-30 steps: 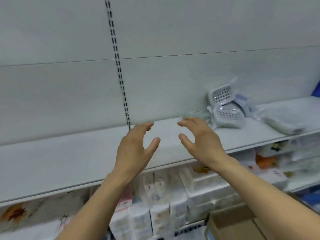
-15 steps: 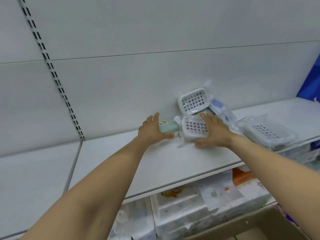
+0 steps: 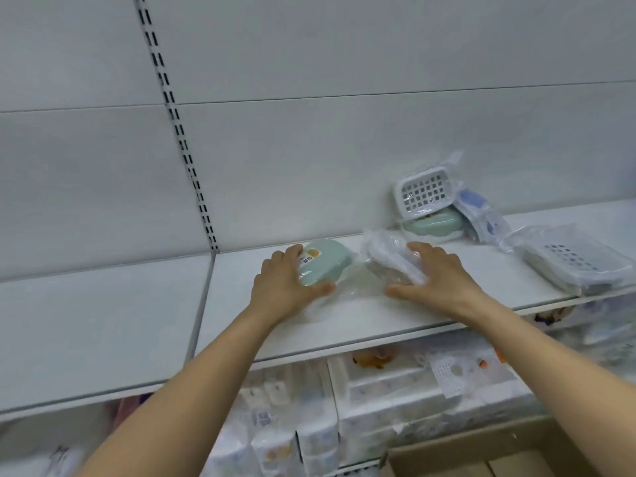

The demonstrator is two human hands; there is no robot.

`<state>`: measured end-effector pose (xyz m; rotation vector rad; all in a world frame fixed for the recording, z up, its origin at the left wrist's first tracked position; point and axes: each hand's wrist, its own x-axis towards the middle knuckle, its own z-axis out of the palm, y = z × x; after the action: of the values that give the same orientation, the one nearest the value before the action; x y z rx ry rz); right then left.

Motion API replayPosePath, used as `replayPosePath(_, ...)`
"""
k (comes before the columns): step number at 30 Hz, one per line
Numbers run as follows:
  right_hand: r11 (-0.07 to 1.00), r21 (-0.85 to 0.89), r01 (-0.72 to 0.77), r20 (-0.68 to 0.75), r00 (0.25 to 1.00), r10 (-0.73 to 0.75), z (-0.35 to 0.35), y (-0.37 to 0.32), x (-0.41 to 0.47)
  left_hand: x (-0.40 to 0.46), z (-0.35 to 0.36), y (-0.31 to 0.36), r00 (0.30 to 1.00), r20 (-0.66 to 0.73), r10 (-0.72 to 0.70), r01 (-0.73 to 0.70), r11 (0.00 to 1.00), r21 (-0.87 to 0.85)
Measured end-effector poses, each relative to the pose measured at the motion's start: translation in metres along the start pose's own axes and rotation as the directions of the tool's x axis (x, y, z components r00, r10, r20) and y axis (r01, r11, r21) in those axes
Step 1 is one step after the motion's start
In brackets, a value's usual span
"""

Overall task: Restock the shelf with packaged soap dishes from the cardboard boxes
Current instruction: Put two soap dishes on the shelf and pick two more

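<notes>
Writing is scarce here: the green soap dish carries an orange-and-white sticker with dark print, too small and blurred to read. Both forearms reach up and forward over the white shelf, wrists level, palms down. The left hand grips the green soap dish in its clear wrap, fingers laid over the near left end and thumb hooked along the front edge. The right hand grips a white soap dish bagged in crinkled plastic, fingers curled over its right side, thumb stretched out along the shelf toward the left. The two packages lie side by side on the shelf, just apart, with loose film between them. Behind the right hand, against the back panel, a white slotted soap dish leans upright on a second green dish, a blue-marked packet beside them. Further right lies a flat wrapped slotted dish. Below the shelf sit wrapped goods, and an open cardboard box shows at the bottom edge.
</notes>
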<state>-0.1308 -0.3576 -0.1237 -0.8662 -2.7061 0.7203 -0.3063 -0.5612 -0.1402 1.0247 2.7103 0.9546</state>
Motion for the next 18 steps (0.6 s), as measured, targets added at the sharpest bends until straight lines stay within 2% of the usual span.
replayPosePath(3,0.975,0.205,0.088,-0.04,0.996,-0.082,0.025,-0.054,-0.037,-0.059,-0.035,-0.03,0.986,-0.159,-0.044,0.025,0.992,-0.12)
replayPosePath(8,0.865,0.428,0.263,-0.086,0.964,-0.251,0.082,-0.177,-0.101,-0.163,-0.101,-0.1,0.912,-0.389,-0.131,0.055,0.978,-0.2)
replayPosePath(14,0.755,0.56,0.342,0.004,0.91,-0.415,0.171,-0.311,-0.184,-0.297,-0.186,-0.205,0.806,-0.528,-0.268,0.19,0.961,-0.199)
replayPosePath(18,0.721,0.616,0.317,0.112,0.871,-0.479,0.244,-0.382,-0.236,-0.391,-0.222,-0.279,0.744,-0.554,-0.374,0.319,0.927,-0.197)
